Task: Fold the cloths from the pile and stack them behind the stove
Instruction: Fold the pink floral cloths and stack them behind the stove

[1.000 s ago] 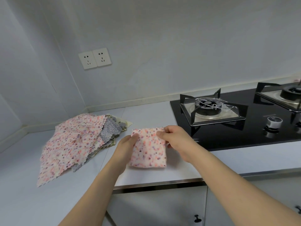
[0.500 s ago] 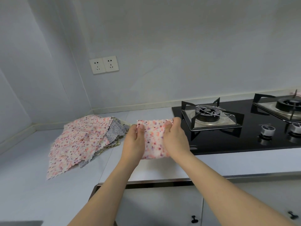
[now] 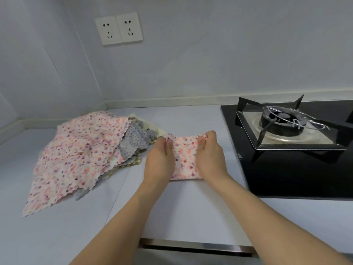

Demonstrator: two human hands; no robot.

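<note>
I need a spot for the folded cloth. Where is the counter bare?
Bare counter runs along the wall between the pile and the stove, and in front of both hands. The left corner is crowded by the pile.

Both forearms point(image 3: 122, 222) and hands are bare, with no sleeves or jewellery visible.

Pink floral cloth point(image 3: 185, 159), black stove point(image 3: 298, 175)
</note>
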